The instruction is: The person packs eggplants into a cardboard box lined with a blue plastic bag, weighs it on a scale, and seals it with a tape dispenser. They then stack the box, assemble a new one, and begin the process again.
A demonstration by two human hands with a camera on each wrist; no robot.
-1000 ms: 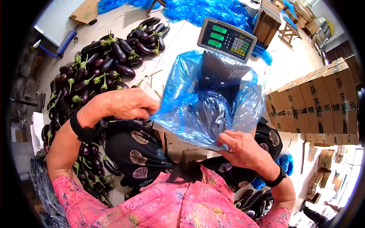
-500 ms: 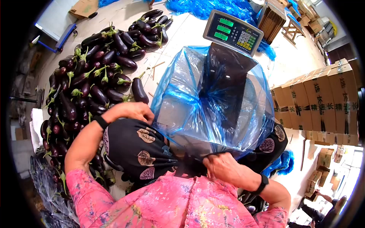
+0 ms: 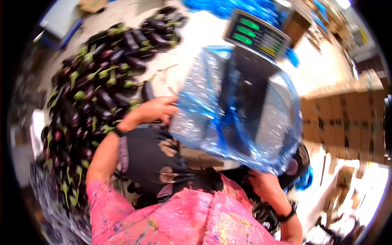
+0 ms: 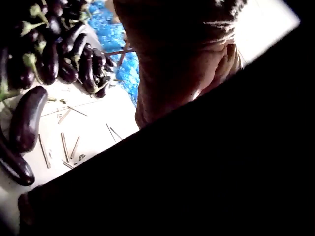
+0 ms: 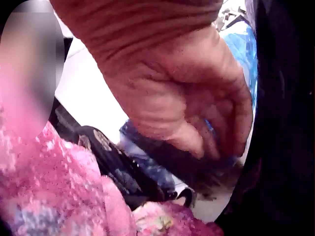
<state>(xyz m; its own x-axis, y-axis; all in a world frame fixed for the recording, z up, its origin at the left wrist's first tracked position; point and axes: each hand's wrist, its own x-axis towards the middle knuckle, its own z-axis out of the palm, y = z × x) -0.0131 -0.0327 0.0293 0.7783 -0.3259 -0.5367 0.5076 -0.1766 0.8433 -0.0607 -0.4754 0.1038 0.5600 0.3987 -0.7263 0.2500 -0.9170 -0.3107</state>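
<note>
A clear blue plastic bag (image 3: 196,118) stands spread open, lining a box with a dark inner face (image 3: 249,85) on the far side. At the bag's left edge is my left hand (image 3: 153,110), its fingers extended and a little apart, fingertips right at the plastic. My right hand (image 3: 263,185) is low at the bag's front right edge, by the person's knee. In the right wrist view that hand (image 5: 182,93) shows its palm with curved fingers; I cannot tell whether they pinch the plastic. The left wrist view shows part of the left hand (image 4: 182,73), fingers hidden.
Many eggplants (image 3: 102,81) lie heaped on the floor to the left. Behind the bag stands a scale display (image 3: 257,34) with lit green readouts. Stacked cardboard boxes (image 3: 347,118) rise on the right. Blue plastic sheeting (image 3: 228,8) lies at the back.
The bag has been pulled wider and shifted slightly right. My left hand has moved up and right, straightening its fingers. The right hand went inward to the front edge, then back outward.
</note>
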